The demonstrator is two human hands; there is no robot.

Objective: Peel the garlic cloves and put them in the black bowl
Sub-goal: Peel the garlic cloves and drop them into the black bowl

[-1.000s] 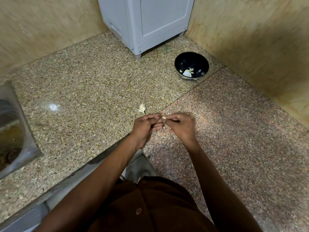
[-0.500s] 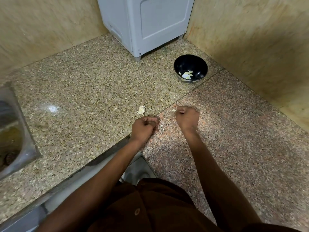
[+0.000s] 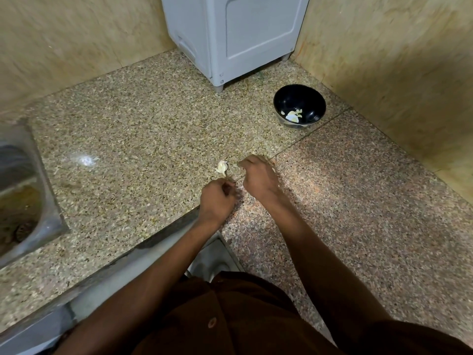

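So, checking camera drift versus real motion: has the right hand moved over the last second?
Yes. The right hand moved away from the left hand, toward the black bowl.

Speckled granite counter [image 3: 133, 139]: polished, tan and brown flecks, one bright glare spot toward the left. A thin seam runs diagonally across it; the slab [image 3: 358, 201] to the right of the seam is pinker in tone.

Steel sink [image 3: 23, 190]: set into the counter at the far left, only partly in view, its basin stained brown.

Grey appliance [image 3: 235, 34]: pale plastic cabinet with a recessed panel, standing on short feet in the back corner of the counter.

Beige marbled walls [image 3: 396, 60]: meeting behind the appliance, rising from the counter on both sides.

Brown shirt [image 3: 230, 316]: buttoned, at the bottom edge.

Metal counter edge [image 3: 107, 283]: below the front lip.
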